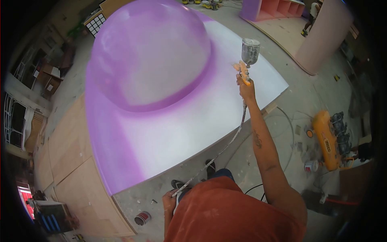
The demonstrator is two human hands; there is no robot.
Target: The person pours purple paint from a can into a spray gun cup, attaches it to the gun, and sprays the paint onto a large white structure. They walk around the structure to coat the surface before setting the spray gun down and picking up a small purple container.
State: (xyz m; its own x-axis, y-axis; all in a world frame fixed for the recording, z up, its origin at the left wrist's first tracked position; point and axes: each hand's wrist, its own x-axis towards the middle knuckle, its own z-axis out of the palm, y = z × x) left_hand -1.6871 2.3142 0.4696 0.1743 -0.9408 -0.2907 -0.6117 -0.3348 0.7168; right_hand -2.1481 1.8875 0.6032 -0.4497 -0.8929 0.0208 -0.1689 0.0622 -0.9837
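My right hand [246,89] is wrapped round the handle of a spray gun [243,73] with a paint-spattered metal cup on top. It is held out over the white right part of a large panel [173,141]. A big dome [157,60] rises from this panel, purple round its edge and paler in the middle. Purple paint also covers the panel's left side. From the gun a spattered air hose [225,147] runs down to my left hand [169,200], whose fingers are closed round it near my waist.
Plywood sheets [80,185] lie at the left. Paint cans stand on the floor, one can [142,218] by the plywood, another can [311,165] near a yellow air compressor [325,141] at the right. A pink curved column [324,38] stands behind, with a person [314,12] beyond.
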